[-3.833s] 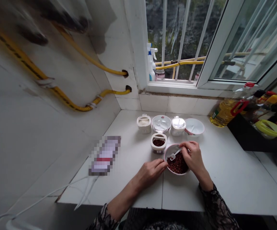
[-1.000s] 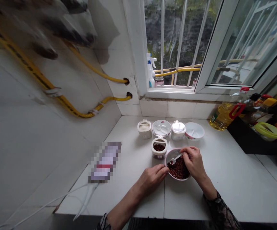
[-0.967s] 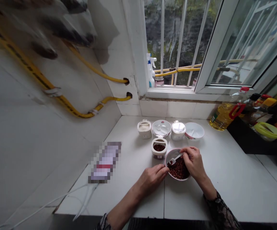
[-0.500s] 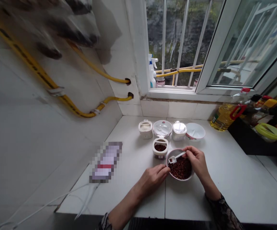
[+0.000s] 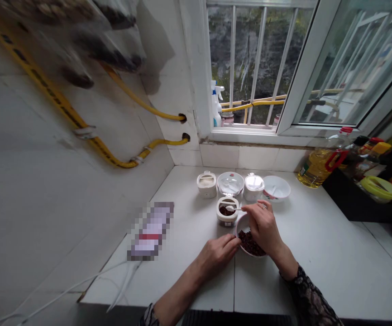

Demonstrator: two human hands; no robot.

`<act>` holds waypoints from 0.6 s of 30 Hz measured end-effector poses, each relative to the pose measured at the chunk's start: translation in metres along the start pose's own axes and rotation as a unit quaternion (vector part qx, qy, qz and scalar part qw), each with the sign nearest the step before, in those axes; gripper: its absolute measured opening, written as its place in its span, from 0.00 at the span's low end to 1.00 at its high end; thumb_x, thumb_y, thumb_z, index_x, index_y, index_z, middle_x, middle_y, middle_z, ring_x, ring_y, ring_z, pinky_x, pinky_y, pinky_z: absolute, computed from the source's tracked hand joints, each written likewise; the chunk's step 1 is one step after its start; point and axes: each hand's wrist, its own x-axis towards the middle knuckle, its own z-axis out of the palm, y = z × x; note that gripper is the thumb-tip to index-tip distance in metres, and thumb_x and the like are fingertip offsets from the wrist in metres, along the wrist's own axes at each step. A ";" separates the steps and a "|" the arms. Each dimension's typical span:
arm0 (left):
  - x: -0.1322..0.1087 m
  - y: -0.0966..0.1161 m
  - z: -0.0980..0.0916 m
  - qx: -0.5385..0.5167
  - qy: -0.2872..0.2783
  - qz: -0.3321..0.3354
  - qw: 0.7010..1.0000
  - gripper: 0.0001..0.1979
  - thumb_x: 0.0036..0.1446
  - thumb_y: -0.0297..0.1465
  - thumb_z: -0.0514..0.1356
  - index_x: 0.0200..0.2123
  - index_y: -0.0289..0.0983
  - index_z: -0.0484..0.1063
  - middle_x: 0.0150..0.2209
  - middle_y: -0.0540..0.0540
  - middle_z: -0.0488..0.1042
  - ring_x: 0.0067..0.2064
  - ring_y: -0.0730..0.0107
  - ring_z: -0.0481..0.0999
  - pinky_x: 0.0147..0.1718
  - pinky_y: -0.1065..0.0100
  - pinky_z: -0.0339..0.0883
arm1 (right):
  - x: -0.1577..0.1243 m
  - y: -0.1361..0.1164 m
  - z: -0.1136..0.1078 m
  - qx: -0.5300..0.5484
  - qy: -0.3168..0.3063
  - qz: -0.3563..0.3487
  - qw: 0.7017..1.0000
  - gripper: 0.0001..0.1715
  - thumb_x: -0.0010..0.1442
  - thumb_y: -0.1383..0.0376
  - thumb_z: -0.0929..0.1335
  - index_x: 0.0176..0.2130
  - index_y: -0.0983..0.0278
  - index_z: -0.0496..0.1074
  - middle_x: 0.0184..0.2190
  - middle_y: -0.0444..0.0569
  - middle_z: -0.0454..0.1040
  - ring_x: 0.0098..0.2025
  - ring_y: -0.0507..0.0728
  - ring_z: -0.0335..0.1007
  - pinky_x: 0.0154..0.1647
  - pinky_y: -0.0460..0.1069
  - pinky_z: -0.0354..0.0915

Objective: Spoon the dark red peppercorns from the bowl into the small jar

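Note:
My right hand (image 5: 263, 225) pinches the handle of a small white spoon (image 5: 231, 208), whose bowl is over the mouth of a seasoning jar (image 5: 227, 219). Dark red dried bits, which look like Sichuan peppercorns, partly fill that jar under its raised clear lid. Just in front of it stands a bowl (image 5: 238, 222) with more of the same dark red peppercorns (image 5: 250, 244); my right hand hangs over it and hides part of it. The fingers of my left hand (image 5: 221, 251) are closed on the bowl's left rim.
Behind the jar stand a jar of pale powder (image 5: 206, 186), a clear-covered bowl (image 5: 230, 183), a white jar (image 5: 254, 188) and a white bowl (image 5: 276, 188). An oil bottle (image 5: 313, 167) and a black condiment rack (image 5: 345, 192) are at right. A blurred-out object (image 5: 151, 232) with cables lies left.
My right hand has moved the spoon up and left, from over the bowl to the jar's mouth. My left hand has stayed at the bowl's rim.

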 end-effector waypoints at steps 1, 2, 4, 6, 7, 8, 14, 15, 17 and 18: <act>0.000 0.000 0.000 -0.001 0.001 0.000 1.000 0.09 0.68 0.27 0.48 0.45 0.35 0.66 0.35 0.45 0.75 0.34 0.72 0.78 0.29 0.75 0.73 | 0.000 0.001 -0.002 0.005 0.006 0.018 1.000 0.16 0.61 0.74 0.59 0.40 0.61 0.72 0.34 0.47 0.79 0.35 0.57 0.74 0.53 0.59 0.61; 0.001 0.000 -0.001 -0.002 0.000 0.000 1.000 0.08 0.68 0.27 0.48 0.45 0.35 0.66 0.35 0.45 0.75 0.33 0.72 0.78 0.29 0.75 0.73 | 0.000 0.002 -0.005 0.014 0.017 0.044 0.999 0.15 0.62 0.72 0.60 0.40 0.60 0.72 0.33 0.47 0.79 0.36 0.57 0.74 0.52 0.59 0.62; 0.002 0.001 -0.002 -0.006 0.002 0.002 1.000 0.08 0.69 0.27 0.48 0.45 0.35 0.66 0.35 0.45 0.76 0.33 0.72 0.78 0.29 0.75 0.73 | -0.003 0.006 -0.013 0.035 0.048 0.104 0.993 0.12 0.63 0.68 0.61 0.39 0.60 0.73 0.31 0.48 0.79 0.37 0.58 0.73 0.50 0.58 0.65; 0.003 0.001 -0.003 -0.010 0.005 0.005 1.000 0.08 0.69 0.27 0.48 0.45 0.35 0.66 0.35 0.45 0.76 0.34 0.72 0.78 0.30 0.75 0.73 | -0.007 0.012 -0.021 0.046 0.076 0.149 0.985 0.11 0.63 0.67 0.61 0.37 0.60 0.73 0.30 0.48 0.78 0.38 0.59 0.73 0.46 0.57 0.67; 0.004 0.001 -0.004 -0.012 0.006 0.007 1.000 0.08 0.69 0.27 0.48 0.45 0.35 0.66 0.35 0.45 0.76 0.34 0.72 0.78 0.30 0.75 0.73 | -0.010 0.015 -0.024 0.046 0.082 0.159 0.983 0.11 0.62 0.67 0.61 0.35 0.60 0.73 0.29 0.48 0.78 0.36 0.59 0.73 0.45 0.56 0.67; 0.004 0.001 -0.004 -0.013 0.007 0.009 1.000 0.08 0.69 0.27 0.48 0.45 0.35 0.66 0.36 0.45 0.76 0.34 0.72 0.78 0.30 0.75 0.73 | -0.013 0.018 -0.027 0.041 0.081 0.160 0.983 0.10 0.61 0.67 0.62 0.34 0.60 0.72 0.27 0.47 0.77 0.35 0.59 0.72 0.44 0.56 0.67; 0.004 0.001 -0.006 -0.013 0.004 0.007 1.000 0.08 0.69 0.27 0.48 0.45 0.35 0.66 0.36 0.45 0.76 0.34 0.72 0.78 0.30 0.75 0.72 | -0.027 0.028 -0.025 -0.020 -0.020 0.078 0.997 0.11 0.59 0.70 0.61 0.32 0.61 0.71 0.27 0.45 0.77 0.30 0.55 0.72 0.48 0.56 0.62; 0.004 0.002 -0.006 -0.012 0.002 0.005 1.000 0.08 0.69 0.27 0.48 0.45 0.35 0.66 0.36 0.45 0.76 0.34 0.72 0.78 0.30 0.75 0.73 | -0.028 0.028 -0.023 -0.027 -0.040 0.070 0.996 0.11 0.59 0.71 0.61 0.32 0.61 0.71 0.27 0.45 0.77 0.29 0.55 0.71 0.49 0.57 0.61; 0.005 0.002 -0.006 -0.011 0.002 0.006 1.000 0.08 0.68 0.26 0.48 0.45 0.35 0.66 0.36 0.44 0.76 0.34 0.71 0.78 0.29 0.74 0.73 | -0.027 0.026 -0.018 -0.029 -0.066 0.066 0.995 0.11 0.58 0.72 0.61 0.33 0.62 0.71 0.27 0.45 0.77 0.29 0.55 0.71 0.50 0.57 0.59; 0.005 0.002 -0.006 -0.011 0.002 0.006 1.000 0.08 0.68 0.26 0.48 0.45 0.35 0.66 0.36 0.44 0.76 0.33 0.71 0.78 0.29 0.74 0.73 | -0.027 0.025 -0.016 -0.023 -0.074 0.070 0.995 0.11 0.58 0.72 0.61 0.33 0.62 0.71 0.28 0.45 0.77 0.29 0.55 0.71 0.50 0.57 0.59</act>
